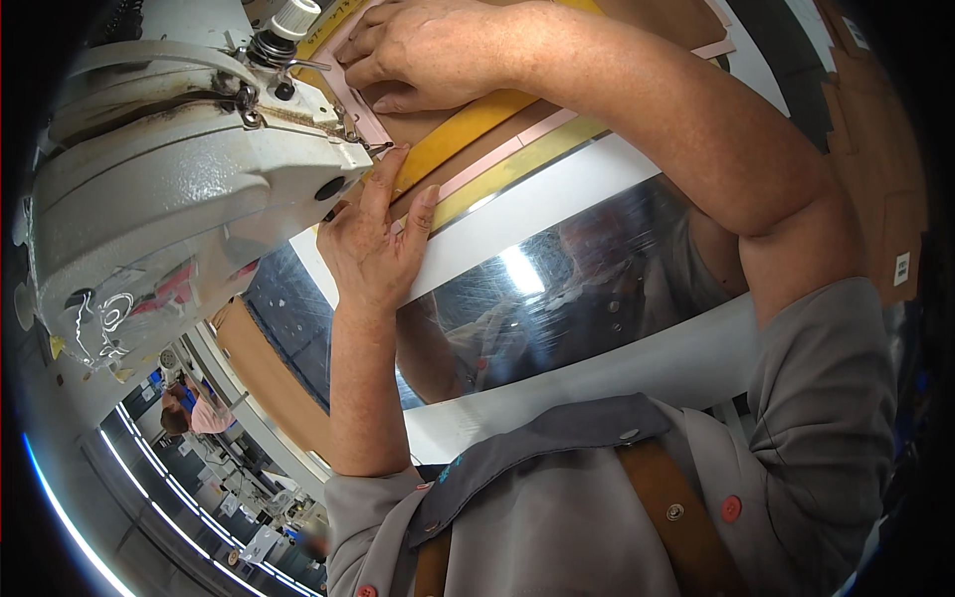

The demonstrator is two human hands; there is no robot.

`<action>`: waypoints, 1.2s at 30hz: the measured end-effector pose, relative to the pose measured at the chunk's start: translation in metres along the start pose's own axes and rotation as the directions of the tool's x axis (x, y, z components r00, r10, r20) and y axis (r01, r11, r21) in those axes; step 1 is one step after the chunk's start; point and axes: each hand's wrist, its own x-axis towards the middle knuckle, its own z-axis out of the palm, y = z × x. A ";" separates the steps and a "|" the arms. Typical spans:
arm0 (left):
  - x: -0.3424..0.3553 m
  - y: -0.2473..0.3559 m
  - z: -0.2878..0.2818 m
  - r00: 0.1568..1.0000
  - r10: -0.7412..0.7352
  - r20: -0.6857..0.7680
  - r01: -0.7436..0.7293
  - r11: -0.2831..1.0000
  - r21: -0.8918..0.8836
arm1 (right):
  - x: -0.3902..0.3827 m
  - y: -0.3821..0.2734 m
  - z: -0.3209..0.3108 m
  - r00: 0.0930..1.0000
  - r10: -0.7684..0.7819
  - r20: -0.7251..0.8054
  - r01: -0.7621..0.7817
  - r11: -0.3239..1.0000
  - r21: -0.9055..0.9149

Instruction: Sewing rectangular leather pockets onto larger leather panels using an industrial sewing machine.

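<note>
My left hand (pixel 373 234) rests beside the needle end of a white sewing machine (pixel 189 169). Its index finger and thumb are spread apart over a layered flat workpiece, and the other fingers are partly hidden by the machine head. Farther up, my right hand (pixel 428 55) lies over the brown sheet (pixel 423 121) of that workpiece with its fingers stretched out. A yellow strip (pixel 463 134) crosses the sheet at a slant between my hands. Pink edging (pixel 497 157) and a dull yellow band (pixel 497 184) run along its near side.
A shiny scratched metal plate (pixel 557 289) is set in the white table (pixel 597 373). Brown cardboard (pixel 875 169) stands at the right. A brown panel (pixel 269 368) lies left of my left forearm. Another person (pixel 209 413) sits far off at the lower left.
</note>
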 end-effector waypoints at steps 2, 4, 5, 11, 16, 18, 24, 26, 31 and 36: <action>0.001 0.000 0.001 1.000 0.009 -0.009 -0.009 1.000 -0.002 | -0.001 0.000 -0.013 0.998 -0.010 0.056 0.008 0.999 0.036; 0.000 0.001 0.000 1.000 0.013 -0.008 -0.013 1.000 -0.005 | -0.001 -0.001 -0.026 0.993 -0.017 0.113 0.008 0.997 0.080; 0.000 0.002 0.000 1.000 0.005 -0.003 -0.005 1.000 -0.002 | 0.001 0.000 -0.032 0.976 -0.025 0.215 -0.002 0.992 0.123; 0.001 0.003 -0.002 1.000 -0.009 0.001 0.009 0.999 -0.047 | 0.004 0.012 -0.060 0.893 -0.034 0.448 -0.119 0.944 0.307; 0.001 0.004 -0.002 1.000 -0.022 0.009 0.023 0.999 -0.036 | -0.001 0.020 -0.058 0.915 -0.140 0.377 -0.055 0.886 0.461; 0.002 0.003 -0.003 1.000 -0.002 -0.001 0.002 0.999 -0.053 | -0.003 0.019 -0.055 0.943 -0.171 0.285 0.032 0.900 0.435; 0.001 0.006 -0.005 1.000 -0.010 0.026 0.011 1.000 -0.009 | -0.004 0.016 -0.053 0.921 -0.202 0.332 0.057 0.915 0.400; -0.002 0.008 -0.007 0.998 -0.023 0.051 0.020 0.998 0.059 | -0.005 0.017 -0.051 0.926 -0.229 0.299 0.083 0.898 0.431; -0.005 0.020 -0.004 0.990 0.129 0.050 -0.134 0.985 0.108 | -0.005 0.017 -0.041 0.939 -0.308 0.156 0.163 0.793 0.588; 0.001 0.032 -0.004 0.997 0.006 0.074 -0.015 0.991 0.131 | -0.010 0.012 -0.048 0.973 -0.208 0.099 0.139 0.873 0.468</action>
